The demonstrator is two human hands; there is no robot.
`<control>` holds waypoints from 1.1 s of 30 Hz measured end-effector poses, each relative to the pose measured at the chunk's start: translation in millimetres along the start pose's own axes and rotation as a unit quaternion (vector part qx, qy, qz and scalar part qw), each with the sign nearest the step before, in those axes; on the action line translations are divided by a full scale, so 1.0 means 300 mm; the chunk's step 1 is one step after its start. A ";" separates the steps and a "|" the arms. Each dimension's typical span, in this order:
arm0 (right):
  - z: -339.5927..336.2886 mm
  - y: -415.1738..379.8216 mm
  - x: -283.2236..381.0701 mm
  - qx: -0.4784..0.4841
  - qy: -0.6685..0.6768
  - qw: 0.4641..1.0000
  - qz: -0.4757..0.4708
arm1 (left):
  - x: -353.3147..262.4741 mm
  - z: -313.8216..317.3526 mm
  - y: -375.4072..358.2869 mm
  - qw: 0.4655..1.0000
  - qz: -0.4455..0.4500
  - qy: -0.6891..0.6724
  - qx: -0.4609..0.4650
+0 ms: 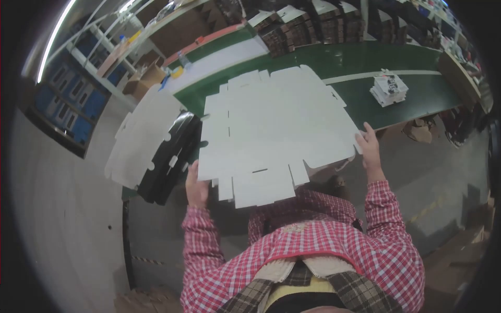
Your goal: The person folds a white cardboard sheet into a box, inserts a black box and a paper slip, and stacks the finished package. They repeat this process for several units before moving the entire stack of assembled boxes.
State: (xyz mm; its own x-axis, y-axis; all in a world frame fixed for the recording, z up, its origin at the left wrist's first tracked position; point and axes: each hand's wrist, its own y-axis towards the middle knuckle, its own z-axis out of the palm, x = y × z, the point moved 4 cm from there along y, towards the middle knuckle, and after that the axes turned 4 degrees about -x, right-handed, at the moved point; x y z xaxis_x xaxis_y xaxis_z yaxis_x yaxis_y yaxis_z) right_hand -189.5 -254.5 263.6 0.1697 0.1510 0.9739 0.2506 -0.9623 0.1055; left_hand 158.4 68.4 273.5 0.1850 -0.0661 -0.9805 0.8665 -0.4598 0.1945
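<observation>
A large white die-cut cardboard box blank (pixel 282 120) lies flat and unfolded before me, with slots and flaps along its edges. It reaches over the green table and overhangs its near edge. My left hand (pixel 197 188) grips the blank's near left edge; some of its fingers are hidden below the sheet. At the right edge, my right hand (pixel 370 151) is closed on the cardboard, fingertips showing at the rim. To the left sits a stack of more box blanks (pixel 141 135), white on top with dark ones (pixel 172 156) beside it.
A small stack of printed white pieces (pixel 389 89) rests on the green table (pixel 360 57) at the right. Piles of folded cardboard (pixel 318 26) line the back. An open brown carton (pixel 143 75) and a yellow tape roll (pixel 177 72) are at the far left.
</observation>
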 end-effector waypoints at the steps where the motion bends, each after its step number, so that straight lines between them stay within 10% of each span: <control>1: -0.006 -0.008 -0.020 -0.004 0.153 0.988 0.032 | 0.032 -0.016 -0.047 0.999 0.039 -0.026 -0.001; 5: 0.257 -0.075 -0.131 0.082 0.601 0.757 0.241 | 0.467 -0.209 -0.110 0.959 0.040 -0.279 -0.023; 9: 0.627 -0.228 -0.124 0.174 0.464 0.840 0.220 | 0.189 -0.144 -0.287 0.951 -0.114 -0.283 -0.055; 13: 0.848 -0.447 -0.169 0.373 0.141 0.913 -0.083 | 0.227 -0.359 -0.512 0.980 -0.101 0.073 -0.153; 18: 0.866 -0.746 -0.067 0.592 0.069 0.783 -0.178 | 0.373 -0.335 -0.628 0.962 -0.076 0.258 -0.053; 20: 0.850 -0.802 -0.042 0.653 -0.138 0.698 -0.261 | 0.226 -0.192 -0.623 0.875 0.047 0.482 0.025; 23: 0.825 -0.756 -0.024 0.796 -0.111 0.572 -0.163 | 0.249 -0.332 -0.684 0.951 -0.037 0.305 0.040; 29: 0.820 -0.666 0.070 0.782 -0.164 0.532 -0.281 | 0.130 -0.337 -0.748 0.767 0.149 0.603 0.161; 33: 0.860 -0.673 0.035 0.765 -0.097 0.561 -0.301 | 0.084 -0.287 -0.758 0.752 0.111 0.637 0.131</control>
State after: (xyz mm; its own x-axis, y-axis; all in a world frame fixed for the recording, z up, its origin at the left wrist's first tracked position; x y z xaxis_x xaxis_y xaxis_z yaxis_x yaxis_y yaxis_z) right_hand 7.6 -0.2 200.7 -0.3210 0.5100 0.7980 0.8181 0.5739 -0.0377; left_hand 6.0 247.4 206.9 0.7504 0.6573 -0.0701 0.6580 -0.7326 0.1740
